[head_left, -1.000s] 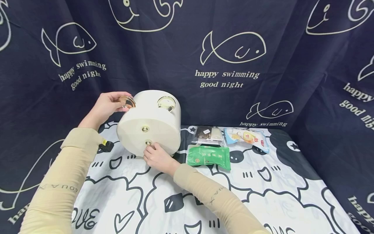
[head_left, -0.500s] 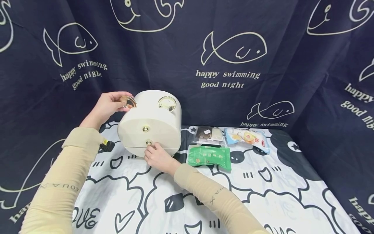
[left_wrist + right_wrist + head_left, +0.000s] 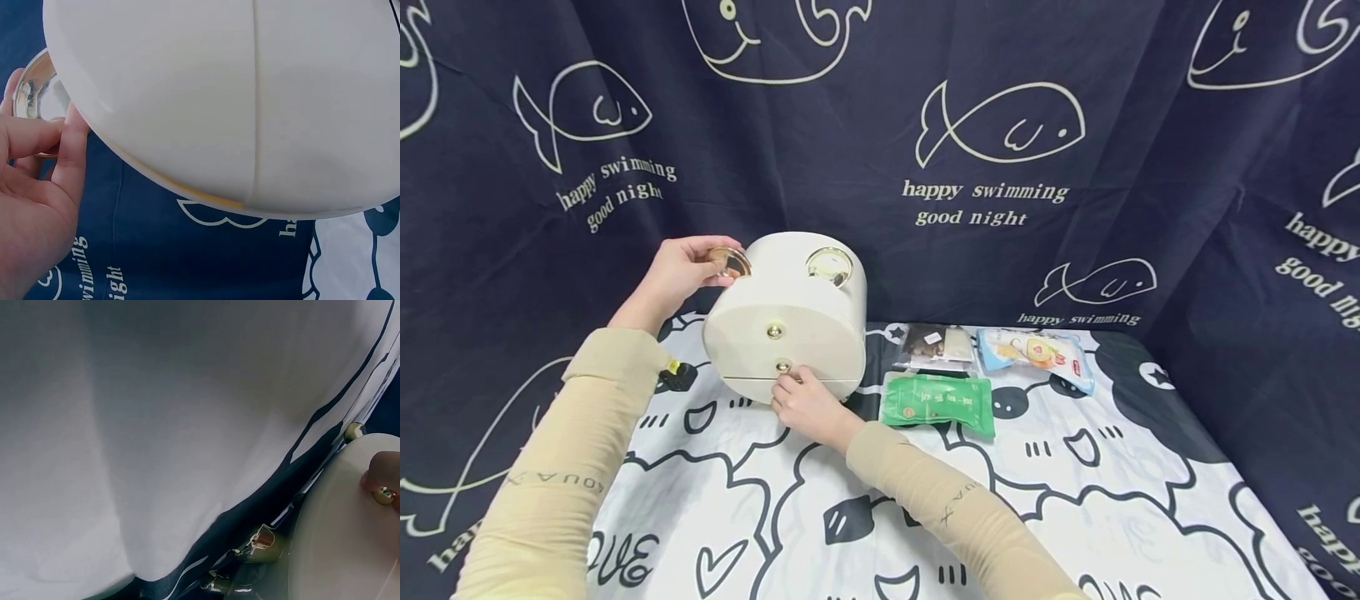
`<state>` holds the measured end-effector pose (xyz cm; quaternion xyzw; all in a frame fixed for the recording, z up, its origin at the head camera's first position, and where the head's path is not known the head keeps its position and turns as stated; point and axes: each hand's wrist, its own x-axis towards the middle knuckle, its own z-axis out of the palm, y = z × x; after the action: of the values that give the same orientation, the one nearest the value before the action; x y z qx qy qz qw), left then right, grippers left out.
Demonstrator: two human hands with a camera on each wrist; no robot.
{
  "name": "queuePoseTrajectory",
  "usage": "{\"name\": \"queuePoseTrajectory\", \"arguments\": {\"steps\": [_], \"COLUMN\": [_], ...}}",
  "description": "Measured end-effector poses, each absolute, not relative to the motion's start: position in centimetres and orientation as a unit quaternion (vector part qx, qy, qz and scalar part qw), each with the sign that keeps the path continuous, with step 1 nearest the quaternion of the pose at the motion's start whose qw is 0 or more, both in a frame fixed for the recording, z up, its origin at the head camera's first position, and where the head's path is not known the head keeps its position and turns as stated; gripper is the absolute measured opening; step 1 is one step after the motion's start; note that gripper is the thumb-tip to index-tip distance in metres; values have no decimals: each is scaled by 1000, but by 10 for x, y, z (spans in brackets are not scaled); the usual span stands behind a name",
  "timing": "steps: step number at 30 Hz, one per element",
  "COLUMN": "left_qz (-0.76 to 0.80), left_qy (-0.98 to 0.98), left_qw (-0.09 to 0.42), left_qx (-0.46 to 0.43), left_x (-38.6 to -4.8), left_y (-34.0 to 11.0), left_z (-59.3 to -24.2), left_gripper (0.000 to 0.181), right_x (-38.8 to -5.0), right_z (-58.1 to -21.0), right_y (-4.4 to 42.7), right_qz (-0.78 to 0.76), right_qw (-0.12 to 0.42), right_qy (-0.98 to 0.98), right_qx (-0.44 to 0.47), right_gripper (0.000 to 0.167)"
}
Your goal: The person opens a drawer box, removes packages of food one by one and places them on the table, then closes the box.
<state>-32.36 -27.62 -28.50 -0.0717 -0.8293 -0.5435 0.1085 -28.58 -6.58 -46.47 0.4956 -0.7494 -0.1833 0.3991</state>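
Note:
A cream-white rounded drawer box (image 3: 745, 337) stands at the table's back left, with gold discs on top like ears. My left hand (image 3: 679, 271) holds the left gold disc (image 3: 735, 263) by its rim; the left wrist view shows fingers curled around the disc (image 3: 53, 97). Low on the box front, my right hand (image 3: 811, 408) pinches a gold knob (image 3: 384, 497), which fingers hide in the head view. Two more knobs, an upper knob (image 3: 774, 332) and a middle knob (image 3: 783, 366), show above it. A thin seam marks the lowest drawer's top edge.
Right of the box lie a green packet (image 3: 936, 402), a clear bag with dark contents (image 3: 934, 346) and a blue-white snack packet (image 3: 1036, 357). A small black object (image 3: 677, 377) is by the left wrist. A dark fish-print curtain (image 3: 880, 150) hangs behind.
A seam has appeared across the lower box front, where the lowest drawer has shifted slightly. Both hands keep their places on disc and knob, almost still over the last half second.

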Motion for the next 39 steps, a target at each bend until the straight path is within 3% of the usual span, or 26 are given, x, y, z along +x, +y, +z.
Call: {"name": "queuePoseTrajectory", "arguments": {"steps": [24,32,35,39], "left_qz": [-551,-535,-521,-513], "left_qy": [-823,-833,-843,-850], "left_qw": [110,82,66,43], "left_qx": [-83,-109,-113,-115], "left_x": [-322,-322,-322,-325], "left_y": [-274,-280,-280,-281], "left_z": [-283,-276,-273,-270], "left_gripper": [30,30,32,35], "right_x": [-277,-264,-261,-260], "right_z": [-467,-470,-470,-472], "right_y": [-68,-75,-76,-77], "right_qz": [-203,-187,-194,-203], "right_qw": [395,424,414,400], "right_qy": [-755,-769,-777,-784], "right_qx": [483,441,433,429], "right_gripper": [26,44,43,29]}}
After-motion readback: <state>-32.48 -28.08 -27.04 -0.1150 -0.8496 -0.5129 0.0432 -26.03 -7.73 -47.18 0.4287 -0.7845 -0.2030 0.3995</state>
